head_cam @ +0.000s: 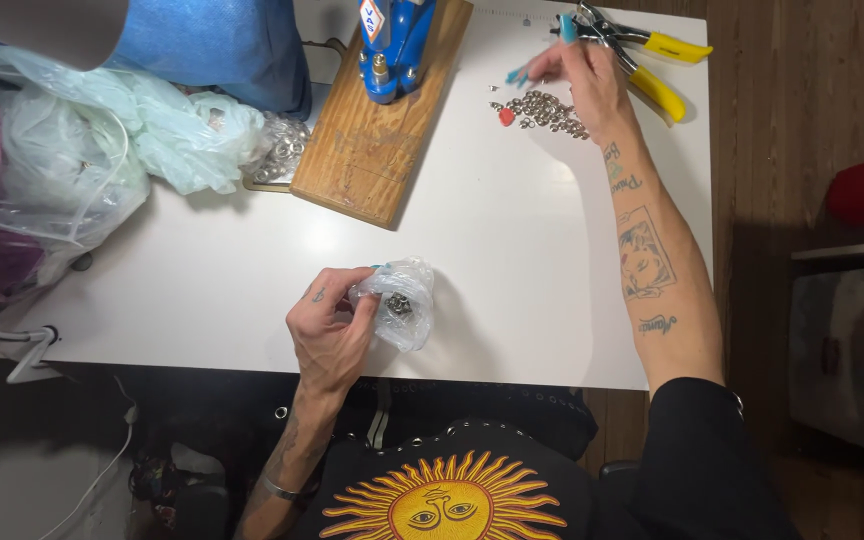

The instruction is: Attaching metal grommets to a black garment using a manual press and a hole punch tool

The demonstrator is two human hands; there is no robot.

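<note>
2 hands are working over a white table [512, 250] set on a dark wooden floor [802, 90]. The left hand [330, 325] is gripping a small clear plastic bag [402, 300] of metal pieces near the table's front edge. The right hand [582, 75], arm stretched far forward, is reaching with fingers bent down into a pile of silver metal fasteners [544, 110] (whether it is pinching one, I cannot tell), just beside yellow-handled pliers [652, 60]. A blue press [392, 40] is standing on a wooden board [382, 120].

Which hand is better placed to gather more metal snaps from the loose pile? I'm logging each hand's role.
Right hand: its fingertips are already at the pile of metal snaps. The left hand holds the small plastic bag.
</note>
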